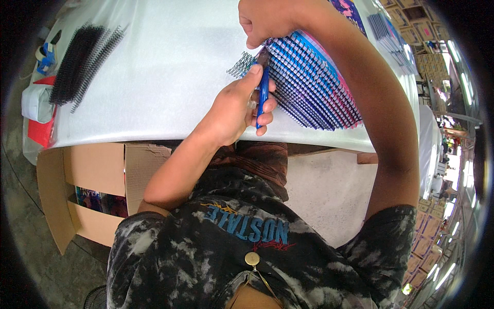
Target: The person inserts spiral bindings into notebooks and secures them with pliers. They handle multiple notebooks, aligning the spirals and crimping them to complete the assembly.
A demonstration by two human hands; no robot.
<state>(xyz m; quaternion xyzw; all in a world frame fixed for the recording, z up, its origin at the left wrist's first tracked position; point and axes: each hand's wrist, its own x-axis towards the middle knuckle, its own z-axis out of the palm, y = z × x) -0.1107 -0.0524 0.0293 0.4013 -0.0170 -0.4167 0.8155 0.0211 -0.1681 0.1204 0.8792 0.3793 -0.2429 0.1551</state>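
Observation:
My left hand [241, 105] is closed around the blue handles of a pair of pliers [263, 95]. Their dark jaws point away from me and meet the corner of a stack of spiral-bound notebooks [314, 85]. The notebooks lie fanned on the white-covered table, their dark coils in rows and their edges blue and pink. Several coil ends [242, 66] stick out past the stack beside the jaws. My right hand [270, 23] curls at the stack's far corner, just beyond the jaw tips. Its fingertips are partly hidden, and what they pinch cannot be made out.
A bundle of loose black plastic coils [82, 64] lies on the table's left. Beside it are a blue tape dispenser [46, 57] and a white-and-red packet [38, 105]. More notebooks [391, 41] are stacked at far right. An opened cardboard box [95, 167] stands below the table's left edge.

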